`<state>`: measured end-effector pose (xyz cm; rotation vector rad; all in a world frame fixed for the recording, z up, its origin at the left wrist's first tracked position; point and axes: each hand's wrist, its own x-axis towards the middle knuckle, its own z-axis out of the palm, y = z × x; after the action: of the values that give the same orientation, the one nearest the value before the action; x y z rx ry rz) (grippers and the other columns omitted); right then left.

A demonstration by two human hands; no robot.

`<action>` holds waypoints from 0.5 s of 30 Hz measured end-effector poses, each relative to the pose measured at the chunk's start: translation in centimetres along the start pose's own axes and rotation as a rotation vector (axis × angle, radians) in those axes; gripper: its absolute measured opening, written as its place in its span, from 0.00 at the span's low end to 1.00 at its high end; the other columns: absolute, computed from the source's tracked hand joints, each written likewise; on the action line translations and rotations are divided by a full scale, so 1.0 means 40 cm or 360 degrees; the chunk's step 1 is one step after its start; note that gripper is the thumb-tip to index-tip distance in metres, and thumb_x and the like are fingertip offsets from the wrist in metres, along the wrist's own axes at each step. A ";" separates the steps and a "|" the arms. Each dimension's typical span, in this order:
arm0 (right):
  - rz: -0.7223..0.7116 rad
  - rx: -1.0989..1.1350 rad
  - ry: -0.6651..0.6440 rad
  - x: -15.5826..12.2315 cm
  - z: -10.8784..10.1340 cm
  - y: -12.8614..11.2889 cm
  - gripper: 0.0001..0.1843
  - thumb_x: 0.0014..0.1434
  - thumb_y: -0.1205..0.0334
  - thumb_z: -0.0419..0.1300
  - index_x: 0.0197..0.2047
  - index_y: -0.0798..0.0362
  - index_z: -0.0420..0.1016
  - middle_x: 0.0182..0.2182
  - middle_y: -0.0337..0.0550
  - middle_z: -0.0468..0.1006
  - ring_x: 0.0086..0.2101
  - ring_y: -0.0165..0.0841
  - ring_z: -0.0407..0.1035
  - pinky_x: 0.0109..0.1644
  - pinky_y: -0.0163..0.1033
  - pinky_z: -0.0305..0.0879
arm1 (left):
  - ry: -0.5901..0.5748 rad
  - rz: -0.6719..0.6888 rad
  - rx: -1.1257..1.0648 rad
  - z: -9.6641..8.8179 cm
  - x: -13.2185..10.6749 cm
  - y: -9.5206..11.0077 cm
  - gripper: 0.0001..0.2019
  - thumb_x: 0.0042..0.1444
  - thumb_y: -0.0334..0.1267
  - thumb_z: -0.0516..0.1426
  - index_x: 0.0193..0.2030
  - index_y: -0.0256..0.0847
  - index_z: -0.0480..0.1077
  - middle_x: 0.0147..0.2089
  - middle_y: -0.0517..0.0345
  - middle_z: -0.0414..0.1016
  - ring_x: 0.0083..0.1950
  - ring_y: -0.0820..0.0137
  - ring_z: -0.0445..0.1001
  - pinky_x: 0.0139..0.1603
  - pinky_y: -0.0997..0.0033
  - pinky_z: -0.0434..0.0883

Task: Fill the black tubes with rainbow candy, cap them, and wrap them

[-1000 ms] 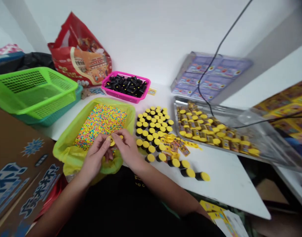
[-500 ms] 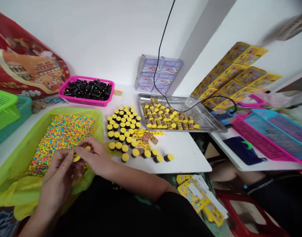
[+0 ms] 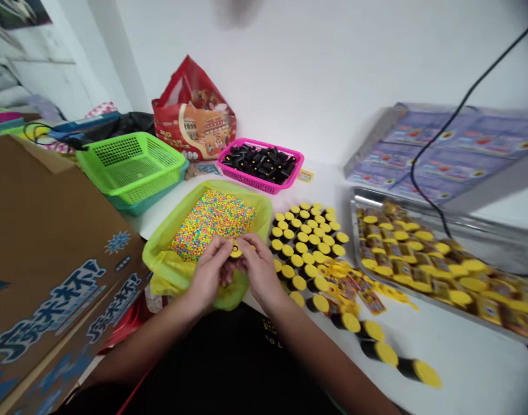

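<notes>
**Your left hand** [image 3: 210, 271]: Curled in, with a narrow grip. Your fingers pinch one side of a small round yellow cap [image 3: 235, 251].

**Your right hand** [image 3: 259, 268]: Narrow too. Your fingertips press on the other side of the same cap, so both hands hold it.

**The cap:** Just in front of a big heap of tiny rainbow candy beads [image 3: 212, 225], with your fingers around it.

**The heap:** Lots of beads are there. They sit in a lime-green plastic tub [image 3: 259, 210] lined with a yellow-green bag.

**Tubes with tops:** To the right of the heap, many short black tubes with yellow tops [image 3: 305, 239] stand close together. Farther right, a shiny metal tray [image 3: 354, 230] holds more yellow-topped tubes in printed wrappers [image 3: 419, 259].

**Tubes with no yellow showing:** Behind the heap, a bright pink plastic basket [image 3: 255, 187] is full of short black tubes [image 3: 259, 164].

**Other things:** Left of the heap are a bright green mesh basket [image 3: 117, 151] and a brown cardboard box [image 3: 52, 276]. Behind it is a red printed bag [image 3: 192, 115]. Behind it and to the right are stacked purple packs [image 3: 441, 153].
</notes>
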<state>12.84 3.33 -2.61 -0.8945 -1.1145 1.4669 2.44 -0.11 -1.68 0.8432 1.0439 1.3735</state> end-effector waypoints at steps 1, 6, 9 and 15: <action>0.0013 0.0008 -0.0012 -0.001 0.003 -0.005 0.13 0.56 0.50 0.63 0.31 0.50 0.69 0.22 0.31 0.67 0.19 0.25 0.59 0.21 0.32 0.53 | -0.0007 -0.0016 0.0030 -0.004 0.001 0.000 0.18 0.58 0.56 0.57 0.34 0.42 0.62 0.22 0.68 0.64 0.16 0.79 0.59 0.14 0.80 0.52; 0.0088 0.0130 0.0042 -0.007 0.025 -0.021 0.13 0.51 0.52 0.66 0.29 0.50 0.68 0.23 0.31 0.67 0.18 0.24 0.57 0.20 0.31 0.52 | 0.0016 0.0062 0.0159 -0.008 0.006 0.008 0.18 0.59 0.56 0.56 0.33 0.42 0.62 0.22 0.68 0.62 0.15 0.80 0.56 0.14 0.80 0.52; 0.0070 0.0187 0.0119 -0.008 0.035 -0.012 0.13 0.50 0.54 0.67 0.29 0.51 0.69 0.26 0.32 0.67 0.21 0.24 0.59 0.22 0.30 0.55 | 0.0070 0.0166 0.0214 -0.001 0.008 0.012 0.18 0.60 0.54 0.57 0.31 0.41 0.61 0.23 0.69 0.58 0.17 0.81 0.54 0.15 0.80 0.53; -0.0092 0.0127 0.0105 -0.005 0.038 0.033 0.11 0.54 0.53 0.65 0.31 0.50 0.70 0.26 0.32 0.66 0.23 0.25 0.58 0.24 0.31 0.56 | 0.0222 0.0247 0.0221 0.006 0.004 0.007 0.21 0.57 0.54 0.59 0.27 0.40 0.59 0.25 0.68 0.57 0.21 0.81 0.54 0.18 0.81 0.55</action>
<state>11.06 2.80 -3.42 -0.8426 -1.0185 1.4146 2.56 0.08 -1.33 0.9572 1.2128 1.5206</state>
